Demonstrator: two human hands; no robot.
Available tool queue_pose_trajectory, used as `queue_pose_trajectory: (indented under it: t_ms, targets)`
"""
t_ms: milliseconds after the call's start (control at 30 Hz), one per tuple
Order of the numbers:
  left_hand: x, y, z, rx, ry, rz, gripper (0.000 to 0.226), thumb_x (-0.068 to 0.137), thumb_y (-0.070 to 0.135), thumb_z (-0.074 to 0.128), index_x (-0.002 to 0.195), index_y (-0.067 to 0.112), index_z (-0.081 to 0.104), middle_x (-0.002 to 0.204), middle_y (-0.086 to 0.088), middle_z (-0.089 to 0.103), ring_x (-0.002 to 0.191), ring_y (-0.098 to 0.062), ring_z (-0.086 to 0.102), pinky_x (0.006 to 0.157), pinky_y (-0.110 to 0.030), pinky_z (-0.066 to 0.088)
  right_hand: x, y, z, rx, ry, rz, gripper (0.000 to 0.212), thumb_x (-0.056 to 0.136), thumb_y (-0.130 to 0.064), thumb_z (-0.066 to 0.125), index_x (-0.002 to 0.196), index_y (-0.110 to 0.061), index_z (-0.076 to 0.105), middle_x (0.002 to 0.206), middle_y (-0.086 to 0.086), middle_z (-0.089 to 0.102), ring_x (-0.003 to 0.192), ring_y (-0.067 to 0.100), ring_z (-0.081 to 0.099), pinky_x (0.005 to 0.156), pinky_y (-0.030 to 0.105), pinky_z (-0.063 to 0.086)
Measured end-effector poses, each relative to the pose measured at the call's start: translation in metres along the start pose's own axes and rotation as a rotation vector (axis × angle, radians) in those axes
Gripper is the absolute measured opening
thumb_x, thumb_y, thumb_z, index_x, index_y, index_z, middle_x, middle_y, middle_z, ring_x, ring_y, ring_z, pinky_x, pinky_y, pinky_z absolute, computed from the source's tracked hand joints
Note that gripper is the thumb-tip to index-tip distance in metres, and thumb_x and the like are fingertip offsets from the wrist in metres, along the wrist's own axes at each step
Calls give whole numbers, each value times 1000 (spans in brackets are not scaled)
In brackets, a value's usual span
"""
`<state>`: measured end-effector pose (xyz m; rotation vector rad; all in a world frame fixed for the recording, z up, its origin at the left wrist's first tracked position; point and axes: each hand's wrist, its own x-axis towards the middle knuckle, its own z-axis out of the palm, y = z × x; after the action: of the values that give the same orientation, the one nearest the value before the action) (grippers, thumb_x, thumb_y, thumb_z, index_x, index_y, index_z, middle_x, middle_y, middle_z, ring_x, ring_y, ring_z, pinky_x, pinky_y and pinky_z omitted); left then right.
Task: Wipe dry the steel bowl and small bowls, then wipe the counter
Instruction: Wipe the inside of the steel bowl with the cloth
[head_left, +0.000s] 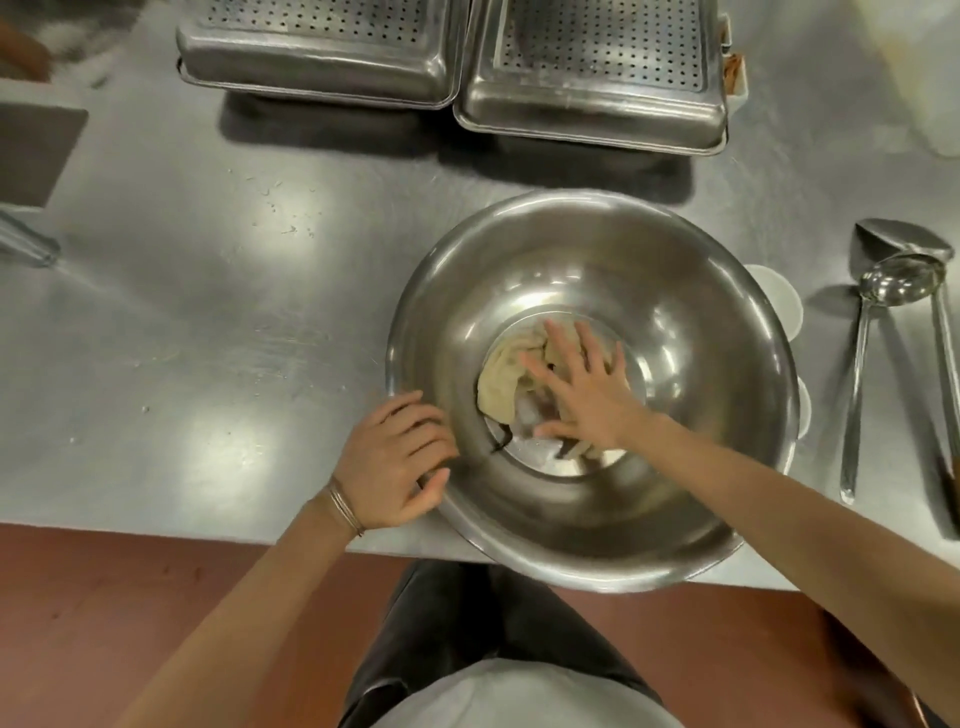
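A large steel bowl (675, 322) stands on the steel counter (208, 312), its near rim over the front edge. Inside it, my right hand (582, 395) lies flat with fingers spread, pressing a beige cloth (504, 379) against the bowl's bottom. My left hand (400, 462) grips the bowl's left rim with curled fingers. Behind the bowl's right side, small white bowls (779, 296) peek out, mostly hidden by it.
Two perforated steel trays (322, 78) (597, 104) sit at the back of the counter. Two steel ladles (898, 280) lie at the right. A whisk handle (26, 244) pokes in at the left. Water drops and crumbs dot the counter left of the bowl.
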<state>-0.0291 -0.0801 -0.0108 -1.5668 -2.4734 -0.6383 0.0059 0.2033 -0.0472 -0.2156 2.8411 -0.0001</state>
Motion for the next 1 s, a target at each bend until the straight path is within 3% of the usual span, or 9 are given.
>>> queue_pose_trajectory:
  t_ms: [133, 233, 300, 467, 567, 700, 800, 900, 1000]
  targets:
    - [2, 10, 13, -43, 99, -15, 25, 72, 20, 45, 60, 14, 66, 62, 1, 63, 67, -18, 56, 90, -32, 39, -1, -21, 23, 21, 18, 46, 77, 79, -76, 30, 144, -36, 24, 156, 10, 7, 138, 47, 2, 87, 67, 37]
    - [4, 5, 14, -44, 130, -2, 24, 69, 19, 43, 53, 14, 60, 54, 1, 57, 53, -20, 53, 80, -30, 40, -5, -21, 24, -53, 77, -202, 61, 83, -66, 38, 136, -36, 36, 153, 6, 15, 135, 50, 13, 78, 54, 43]
    - [4, 1, 15, -50, 138, 16, 25, 70, 19, 42, 53, 14, 60, 53, 1, 55, 53, -20, 52, 79, -30, 40, -2, -12, 15, -25, 63, -281, 59, 83, -67, 40, 137, -46, 29, 154, 3, 10, 136, 47, 11, 85, 59, 39]
    - [11, -7, 15, -74, 187, 32, 25, 67, 15, 41, 50, 13, 58, 50, 0, 53, 50, -21, 49, 74, -31, 41, 24, -53, -3, 268, -41, 68, 54, 79, -76, 27, 130, -60, 31, 156, -4, 0, 139, 41, -9, 105, 69, 8]
    - [11, -12, 14, -88, 193, 55, 27, 69, 16, 39, 50, 12, 58, 51, -1, 53, 50, -22, 48, 72, -32, 42, -2, -51, 24, 76, 86, -242, 40, 88, -63, 33, 113, -41, 56, 151, -1, 22, 138, 43, 8, 101, 68, 21]
    - [13, -18, 13, -105, 180, 78, 28, 70, 15, 39, 51, 11, 59, 52, -1, 55, 52, -20, 48, 73, -31, 43, -35, 11, 35, -167, 109, -702, 23, 80, -50, 52, 99, -37, 55, 145, -9, 31, 137, 39, 20, 102, 65, 20]
    - [13, -15, 15, -103, 180, 64, 28, 70, 16, 39, 51, 11, 58, 51, -1, 54, 52, -20, 49, 72, -31, 41, -25, 46, 21, -200, 64, -333, 35, 74, -46, 61, 107, -37, 52, 147, -4, 26, 136, 42, 27, 97, 69, 29]
    - [13, -13, 15, -99, 193, 60, 28, 69, 16, 39, 49, 11, 58, 49, -1, 52, 51, -21, 48, 71, -30, 40, -6, 16, 6, 71, 31, 283, 63, 78, -62, 20, 133, -38, 36, 156, -3, 5, 141, 43, 0, 102, 71, 18]
    - [15, -17, 14, -90, 204, 78, 29, 70, 16, 39, 49, 11, 58, 50, -2, 53, 52, -21, 48, 70, -31, 40, -14, -7, 7, 19, -107, -5, 74, 74, -69, 14, 137, -38, 35, 157, -1, 9, 140, 46, -4, 101, 74, 15]
